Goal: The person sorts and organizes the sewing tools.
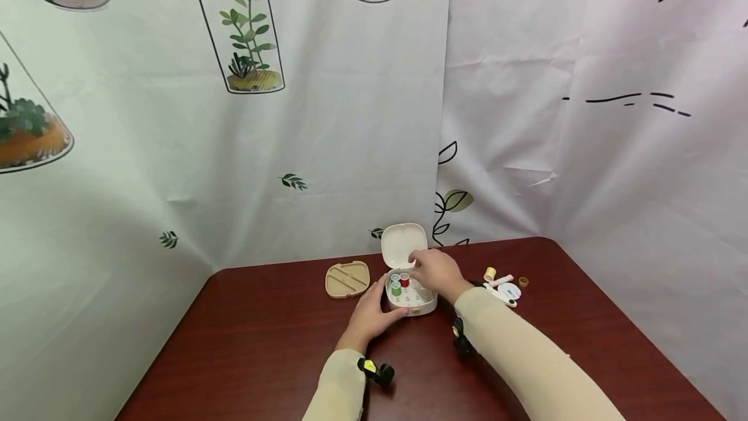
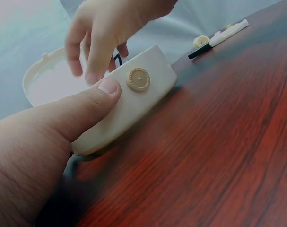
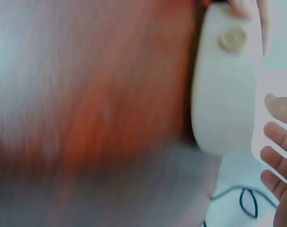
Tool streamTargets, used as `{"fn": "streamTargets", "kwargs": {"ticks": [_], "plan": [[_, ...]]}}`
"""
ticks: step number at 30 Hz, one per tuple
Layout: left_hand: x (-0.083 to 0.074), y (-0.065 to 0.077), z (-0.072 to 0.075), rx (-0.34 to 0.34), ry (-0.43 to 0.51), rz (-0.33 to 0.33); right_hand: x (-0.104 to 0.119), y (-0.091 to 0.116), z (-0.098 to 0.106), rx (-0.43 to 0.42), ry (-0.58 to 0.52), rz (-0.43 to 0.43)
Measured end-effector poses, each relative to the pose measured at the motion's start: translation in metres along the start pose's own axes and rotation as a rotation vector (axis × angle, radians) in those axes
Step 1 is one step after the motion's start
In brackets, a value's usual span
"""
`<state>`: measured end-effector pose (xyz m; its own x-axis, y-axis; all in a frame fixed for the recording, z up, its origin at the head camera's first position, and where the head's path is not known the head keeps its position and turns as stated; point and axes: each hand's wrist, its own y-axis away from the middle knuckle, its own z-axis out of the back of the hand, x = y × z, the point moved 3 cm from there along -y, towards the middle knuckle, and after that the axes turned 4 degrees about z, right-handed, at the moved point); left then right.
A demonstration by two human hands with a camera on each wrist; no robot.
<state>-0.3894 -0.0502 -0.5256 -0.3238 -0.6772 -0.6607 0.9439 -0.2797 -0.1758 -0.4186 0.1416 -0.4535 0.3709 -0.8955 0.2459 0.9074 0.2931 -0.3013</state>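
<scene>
A white sewing box (image 1: pixel 422 310) stands on the table with its lid (image 1: pixel 403 245) raised at the back. Red (image 1: pixel 404 280), green (image 1: pixel 396 288) and pale blue (image 1: pixel 395 277) thread spools stand at its left inside. My left hand (image 1: pixel 369 317) holds the box at its left front corner; in the left wrist view its thumb (image 2: pixel 103 92) presses the front wall beside a tan button-shaped catch (image 2: pixel 138 79). Above the box's right part hovers my right hand (image 1: pixel 437 270). Its fingers (image 3: pixel 273 158) are loosely bent and apart in the right wrist view, with nothing seen between them.
A tan divided tray (image 1: pixel 347 279) lies left of the box. To the right are a yellow spool (image 1: pixel 489 273), a round white-and-blue disc (image 1: pixel 510 290), a small brown ring (image 1: pixel 523 282) and slim white items. A printed cloth (image 1: pixel 350 148) hangs behind the table (image 1: pixel 263 343).
</scene>
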Motion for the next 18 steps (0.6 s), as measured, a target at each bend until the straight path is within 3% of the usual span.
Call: {"fn": "streamTargets", "kwargs": {"ticks": [11,18], "plan": [[0.0,-0.002,-0.001,0.004,-0.002,0.014,-0.058,0.013,0.042,-0.067,-0.007,-0.067],[-0.001,-0.001,-0.001,-0.003,0.004,-0.006,-0.097,0.033,0.055,-0.064,-0.051,-0.183]]}}
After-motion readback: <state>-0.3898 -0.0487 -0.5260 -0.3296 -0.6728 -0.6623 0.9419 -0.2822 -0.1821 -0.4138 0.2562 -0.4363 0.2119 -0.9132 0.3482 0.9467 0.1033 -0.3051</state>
